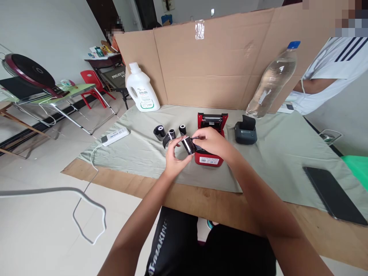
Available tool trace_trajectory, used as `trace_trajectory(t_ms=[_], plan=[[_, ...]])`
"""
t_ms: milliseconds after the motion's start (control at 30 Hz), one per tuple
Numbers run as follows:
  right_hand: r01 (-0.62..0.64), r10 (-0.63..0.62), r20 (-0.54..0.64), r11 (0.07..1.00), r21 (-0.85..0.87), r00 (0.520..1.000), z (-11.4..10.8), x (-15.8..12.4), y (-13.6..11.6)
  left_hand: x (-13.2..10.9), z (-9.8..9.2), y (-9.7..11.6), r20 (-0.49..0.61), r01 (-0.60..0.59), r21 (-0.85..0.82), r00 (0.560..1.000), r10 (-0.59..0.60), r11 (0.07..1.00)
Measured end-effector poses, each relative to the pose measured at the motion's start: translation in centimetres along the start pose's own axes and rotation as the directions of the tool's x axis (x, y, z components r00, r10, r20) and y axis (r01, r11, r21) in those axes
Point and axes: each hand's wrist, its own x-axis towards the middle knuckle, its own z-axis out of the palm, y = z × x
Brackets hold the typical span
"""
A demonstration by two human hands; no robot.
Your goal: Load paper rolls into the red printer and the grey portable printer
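- Roll of glossy black film [189, 145], a short cylinder streaked with white reflections, sits tilted in the head view, just left of the open red-and-black plastic device [209, 161].
- Left hand [175, 159] has thumb and fingers clamped on the roll.
- Right hand [212, 142] bunches its fingertips together at the roll's right end; whether they grip it, I cannot tell.
- That hand hides some of the device's interior; its label print is too small to read.

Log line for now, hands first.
left hand: holding black roll | right hand: at roll's right edge | red device: open | other black rolls: three, left of device
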Motion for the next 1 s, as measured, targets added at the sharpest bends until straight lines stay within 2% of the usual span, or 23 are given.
trace_trajectory(t_ms=[167,300,500,600,700,767,800,867,933,967,1000], plan=[[-0.012,0.009,-0.142,1.000,-0.019,0.990,0.1,0.1,0.0,0.0,0.0,-0.1,0.001,0.040,0.013,0.999,-0.040,0.999],[0.042,-0.053,-0.241,0.998,-0.049,0.969,1.4,-0.2,-0.5,0.3,-0.2,-0.3,0.034,-0.025,0.105,0.999,0.021,0.994],[0.087,-0.166,-0.237,0.946,-0.311,0.957,4.8,-1.3,-2.0,0.4,-0.9,-1.0,0.037,-0.049,0.187,0.998,0.043,0.981],[0.141,-0.230,-0.212,0.920,-0.365,0.950,6.3,-1.6,-2.2,0.3,-1.2,-1.2,-0.028,0.035,0.170,0.999,-0.031,0.985],[0.289,-0.357,-0.204,0.910,-0.298,0.912,7.9,-1.9,-2.0,0.4,-1.5,-1.5,-0.115,0.199,0.058,0.975,-0.192,0.978],[0.381,-0.434,-0.234,0.894,-0.237,0.870,9.4,-2.2,-1.5,0.9,-1.7,-1.9,-0.200,0.329,-0.053,0.922,-0.333,0.943],[0.411,-0.456,-0.244,0.886,-0.215,0.856,10.4,-2.4,-1.2,1.2,-1.9,-2.2,-0.254,0.391,-0.110,0.878,-0.407,0.914],[0.438,-0.474,-0.218,0.878,-0.191,0.853,12.6,-3.1,-0.1,2.3,-2.5,-2.9,-0.352,0.497,-0.240,0.756,-0.551,0.834],[0.446,-0.474,-0.124,0.873,-0.199,0.872,14.8,-3.7,1.2,4.0,-3.4,-3.9,-0.389,0.566,-0.373,0.623,-0.678,0.735],[0.458,-0.480,-0.059,0.863,-0.215,0.876,15.7,-4.0,1.8,5.0,-4.0,-4.5,-0.371,0.591,-0.427,0.575,-0.729,0.684],[0.473,-0.485,0.006,0.849,-0.235,0.874,16.5,-4.2,2.4,6.1,-4.6,-5.1,-0.345,0.614,-0.454,0.548,-0.762,0.646]])
